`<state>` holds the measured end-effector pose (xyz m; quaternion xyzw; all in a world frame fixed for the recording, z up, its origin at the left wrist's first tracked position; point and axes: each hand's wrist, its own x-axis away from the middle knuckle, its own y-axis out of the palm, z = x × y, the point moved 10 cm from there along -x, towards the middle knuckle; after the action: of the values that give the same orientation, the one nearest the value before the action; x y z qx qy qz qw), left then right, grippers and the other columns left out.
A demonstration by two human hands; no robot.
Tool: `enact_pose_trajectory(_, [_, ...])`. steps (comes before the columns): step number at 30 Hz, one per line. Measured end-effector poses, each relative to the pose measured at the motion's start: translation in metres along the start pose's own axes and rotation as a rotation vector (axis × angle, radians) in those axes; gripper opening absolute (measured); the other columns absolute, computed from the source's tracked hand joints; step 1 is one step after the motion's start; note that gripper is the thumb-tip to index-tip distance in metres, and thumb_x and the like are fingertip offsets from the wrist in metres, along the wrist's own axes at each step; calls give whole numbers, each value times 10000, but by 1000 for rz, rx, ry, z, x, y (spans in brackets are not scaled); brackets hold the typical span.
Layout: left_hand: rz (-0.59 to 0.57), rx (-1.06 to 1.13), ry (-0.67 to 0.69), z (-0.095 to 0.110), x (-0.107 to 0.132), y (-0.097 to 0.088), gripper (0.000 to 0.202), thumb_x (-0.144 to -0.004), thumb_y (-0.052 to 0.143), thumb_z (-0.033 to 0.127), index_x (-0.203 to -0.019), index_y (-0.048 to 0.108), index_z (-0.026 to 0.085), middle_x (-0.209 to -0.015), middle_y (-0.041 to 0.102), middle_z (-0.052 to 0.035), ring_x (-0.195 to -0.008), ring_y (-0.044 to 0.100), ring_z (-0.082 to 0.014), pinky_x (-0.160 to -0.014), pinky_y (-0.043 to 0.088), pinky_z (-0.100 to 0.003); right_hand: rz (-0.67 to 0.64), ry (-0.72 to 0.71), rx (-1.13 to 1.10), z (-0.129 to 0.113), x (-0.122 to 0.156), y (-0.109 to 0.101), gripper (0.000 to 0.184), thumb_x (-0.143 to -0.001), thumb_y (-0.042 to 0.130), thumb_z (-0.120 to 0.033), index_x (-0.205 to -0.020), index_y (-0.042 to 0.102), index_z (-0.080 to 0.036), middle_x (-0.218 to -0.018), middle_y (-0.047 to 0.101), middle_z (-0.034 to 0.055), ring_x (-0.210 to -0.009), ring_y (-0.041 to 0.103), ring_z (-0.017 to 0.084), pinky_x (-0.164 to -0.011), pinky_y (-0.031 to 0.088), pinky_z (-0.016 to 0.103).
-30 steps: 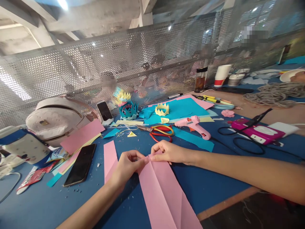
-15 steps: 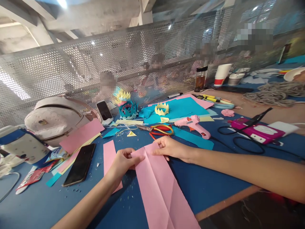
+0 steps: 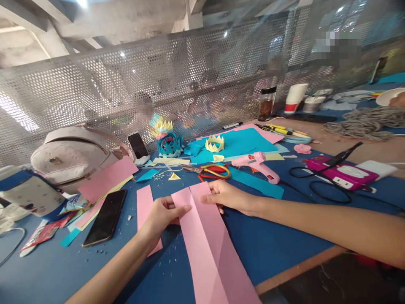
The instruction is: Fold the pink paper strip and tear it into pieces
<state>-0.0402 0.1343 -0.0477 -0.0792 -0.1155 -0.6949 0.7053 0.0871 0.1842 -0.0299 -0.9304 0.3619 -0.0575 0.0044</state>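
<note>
A long pink paper strip (image 3: 211, 253) with a crease down its length hangs between my hands above the table, its near end out of view. My left hand (image 3: 167, 215) pinches its left edge near the far end, thumb on top. At the right edge, my right hand (image 3: 224, 197) grips it the same way, fingers underneath. A second pink paper strip (image 3: 146, 204) lies on the table, partly behind my left hand. Just beyond the hands are scissors (image 3: 215, 171) with yellow and red handles and a pink glue gun (image 3: 257, 166).
A yellow zigzag paper ring (image 3: 215, 144) sits on blue paper (image 3: 243, 143). Spiky paper pieces (image 3: 169, 141) stand further left. A phone (image 3: 106, 217), backpack (image 3: 72, 156) and mug (image 3: 31, 192) are at left. A magenta power strip (image 3: 343, 171) with black cable lies right.
Both hands still hold the pink strip. Its far end has tipped up and spread flatter, showing more of the edge, and the right fingers sit slightly lower along it.
</note>
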Motion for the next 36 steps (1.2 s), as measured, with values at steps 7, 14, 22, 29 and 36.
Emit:
enact_pose_trajectory(7, [63, 31, 30, -2, 0, -7, 371, -468, 890, 381, -621, 677, 118, -600, 701, -29, -530, 641, -133, -567, 568, -254, 11, 6, 7, 4, -1, -1, 423, -618, 798, -464, -762, 612, -112, -595, 577, -28, -441, 452, 46, -368, 360, 158])
enact_pose_trajectory(14, [-39, -6, 0, 1, 1, 5, 600, -549, 859, 393, -1060, 677, 137, -785, 746, -85, -683, 705, -208, -628, 582, -297, 39, -8, 7, -1, 1, -2, 453, -746, 669, -554, -864, 587, -124, -630, 599, -4, -454, 503, 67, -385, 389, 163])
enact_pose_trajectory(22, [55, -9, 11, -3, -1, -7, 442, -488, 881, 389, -781, 725, 97, -697, 731, -77, -604, 677, -179, -624, 580, -294, 16, -22, 68, 4, -1, -3, 450, -679, 740, -523, -809, 586, -121, -586, 540, -43, -402, 429, 45, -365, 343, 177])
enact_pose_trajectory(29, [-10, -9, 6, -1, 0, 0, 536, -538, 853, 427, -956, 702, 128, -754, 744, -87, -678, 703, -213, -651, 580, -317, 54, -10, 12, 1, 1, -4, 440, -732, 686, -549, -828, 556, -140, -588, 521, -49, -425, 458, 58, -378, 389, 179])
enact_pose_trajectory(36, [25, 11, 12, -2, -1, -5, 485, -542, 864, 372, -921, 709, 112, -807, 749, -99, -670, 698, -190, -658, 578, -290, 7, -17, 42, 1, 1, 1, 463, -695, 731, -521, -875, 568, -127, -646, 566, -28, -444, 454, 52, -383, 386, 169])
